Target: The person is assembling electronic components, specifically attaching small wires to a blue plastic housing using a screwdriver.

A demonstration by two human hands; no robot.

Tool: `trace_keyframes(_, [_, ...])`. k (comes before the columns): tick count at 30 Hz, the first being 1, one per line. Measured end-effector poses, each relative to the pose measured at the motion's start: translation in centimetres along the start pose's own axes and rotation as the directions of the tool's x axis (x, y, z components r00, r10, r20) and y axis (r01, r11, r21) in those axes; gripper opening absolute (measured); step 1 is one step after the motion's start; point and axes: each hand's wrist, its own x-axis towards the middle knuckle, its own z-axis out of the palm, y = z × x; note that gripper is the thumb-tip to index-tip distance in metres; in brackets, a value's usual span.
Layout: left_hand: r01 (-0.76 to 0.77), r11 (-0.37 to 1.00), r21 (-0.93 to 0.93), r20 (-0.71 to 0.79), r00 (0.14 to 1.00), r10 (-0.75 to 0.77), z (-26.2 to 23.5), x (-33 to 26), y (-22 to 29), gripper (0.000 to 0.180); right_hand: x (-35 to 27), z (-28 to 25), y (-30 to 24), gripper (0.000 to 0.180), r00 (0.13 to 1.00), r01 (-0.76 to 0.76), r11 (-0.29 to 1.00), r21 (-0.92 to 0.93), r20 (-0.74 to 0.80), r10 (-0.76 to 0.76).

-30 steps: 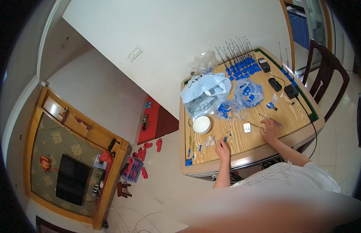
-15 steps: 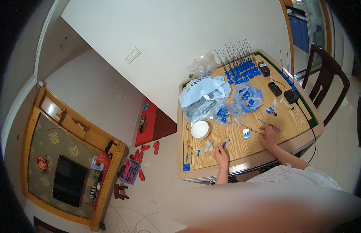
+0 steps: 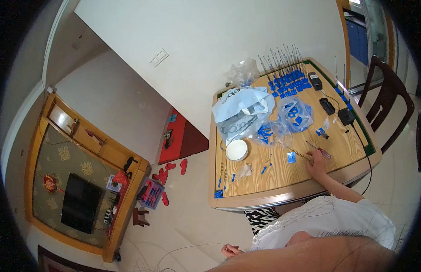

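My right hand (image 3: 315, 165) rests on the wooden table, its fingers closed round the near end of a thin coil spring (image 3: 299, 154). Close by its fingers lies a screwdriver (image 3: 325, 153) with a reddish handle. A small blue and white square (image 3: 291, 157) sits left of the spring. Below the table's front edge, off the tabletop, is my left hand (image 3: 231, 250); its fingers are curled, and what they hold, if anything, is hidden. A small blue piece (image 3: 263, 170) lies on the wood beside a crumpled whitish scrap (image 3: 246, 170).
A white bowl (image 3: 237, 150) stands near a pale blue plastic bag (image 3: 240, 113) and a clear bag of blue parts (image 3: 295, 115). Upright springs on blue bases (image 3: 290, 84) crowd the far side. Black adapters (image 3: 346, 116) with a cable lie right. A dark chair (image 3: 388, 90) stands beyond.
My left hand has left the tabletop and dropped below its front edge, leaving the small blue piece on the wood. My right hand stays at the spring. The whole view has shifted slightly.
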Motion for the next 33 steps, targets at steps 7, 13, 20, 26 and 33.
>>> trace_keyframes(7, [-0.289,0.94,-0.181,0.083,0.948,0.307,6.4,0.6,7.0,0.022,0.8,-0.6,-0.3,0.032,0.999,0.01,0.997,0.075,0.049,-0.014])
trace_keyframes(13, [-0.616,0.75,-0.241,0.43,0.625,0.651,16.3,-0.4,12.7,0.025,0.5,-0.7,-1.1,0.032,0.995,0.056,0.996,0.063,0.074,-0.06])
trace_keyframes(20, [-0.648,0.697,-0.306,0.662,0.382,0.645,24.1,-3.8,12.6,0.026,0.6,-0.5,-1.4,0.032,0.994,0.053,0.994,0.098,0.093,-0.063])
trace_keyframes(26, [-0.614,0.752,-0.239,0.683,0.444,0.58,24.5,-4.2,12.0,0.022,0.5,-0.9,-1.2,0.035,0.997,0.031,0.999,0.034,0.065,-0.033])
trace_keyframes(33, [-0.621,0.727,-0.295,0.614,0.46,0.642,24.6,-4.4,12.5,0.022,0.7,-0.2,-0.5,0.034,0.998,0.016,0.999,0.04,0.066,-0.019])
